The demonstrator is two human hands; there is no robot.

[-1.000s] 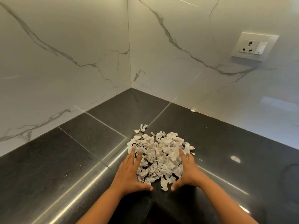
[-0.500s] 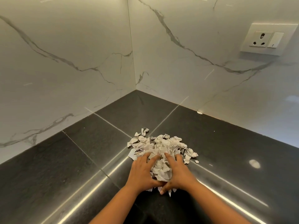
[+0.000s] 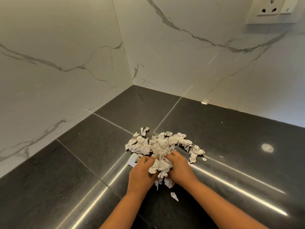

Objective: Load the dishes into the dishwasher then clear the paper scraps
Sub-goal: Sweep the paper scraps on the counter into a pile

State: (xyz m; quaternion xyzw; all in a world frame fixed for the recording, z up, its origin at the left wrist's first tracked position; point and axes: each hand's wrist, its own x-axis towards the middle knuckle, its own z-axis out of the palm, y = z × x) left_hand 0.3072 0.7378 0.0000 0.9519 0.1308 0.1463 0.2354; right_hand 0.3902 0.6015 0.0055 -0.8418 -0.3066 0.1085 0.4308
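Cupping the heap from both sides, we have our left hand (image 3: 142, 176) and our right hand (image 3: 180, 171) set on the dark counter (image 3: 79, 162), a little out from its back corner where the two marble walls (image 3: 66, 47) meet. Both hands are curled, with the fingers bent inward, and between them they squeeze a clump (image 3: 160, 167) of the paper scraps (image 3: 143, 145). Each hand grips its own side of that clump, so neither is free. We hold them facing each other because the pieces are light and crumpled. Pressed from one side alone they would likely slide away, while two palms closing together bunch them into something that can be lifted.

The grip takes only part of the pile. Beyond our fingers, toward the back corner, a good share of the scraps lies loose on the counter in a ragged arc, some touching the clump and some just beside it. A few shreds hang below the hands, and a single scrap (image 3: 174, 196) lies on the counter between our forearms, toward the near edge. Another small piece (image 3: 204, 103) sits well apart at the back edge, against the right wall, with a socket (image 3: 270, 9) higher up on that wall.

We judge the scrap-clearing step to be under way and far from done. More than one handful looks needed, and a looser squeeze could shed more pieces. No dishes or dishwasher show in the head view.
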